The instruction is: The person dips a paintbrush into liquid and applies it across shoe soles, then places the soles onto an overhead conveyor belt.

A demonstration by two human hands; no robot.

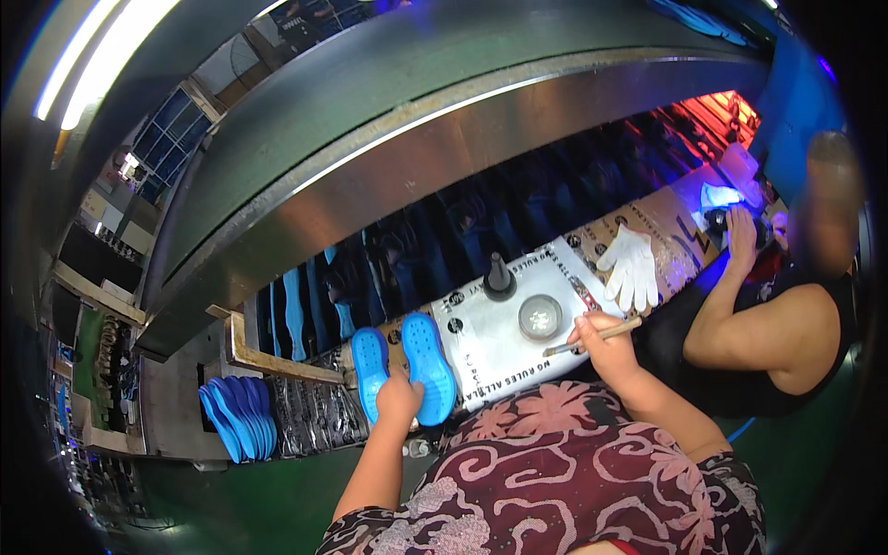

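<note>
In my right hand (pixel 606 347) is a slim brush (pixel 621 328) with a wooden handle, its tip pointing left over a white printed sheet (pixel 481 338). My left hand (pixel 400 400) is closed between two bright blue shoe soles, a left one (pixel 370 363) and a right one (pixel 426 361), gripping them near their closer ends. Their hollow sides face up. On the sheet stand a round grey pot (pixel 540 317) with pale stuff inside and a dark bottle (pixel 499 279) with a pointed nozzle. A white glove (pixel 632 268) lies to the right of the sheet.
Beyond the sheet, dark parts and blue strips (pixel 293 314) lie on a conveyor under a long metal hood (pixel 444 111). Stacked blue soles (pixel 239 416) sit at the left beside black wrapped pieces (pixel 319 412). A co-worker (pixel 768 324) works close on my right by a glowing blue light (pixel 720 196).
</note>
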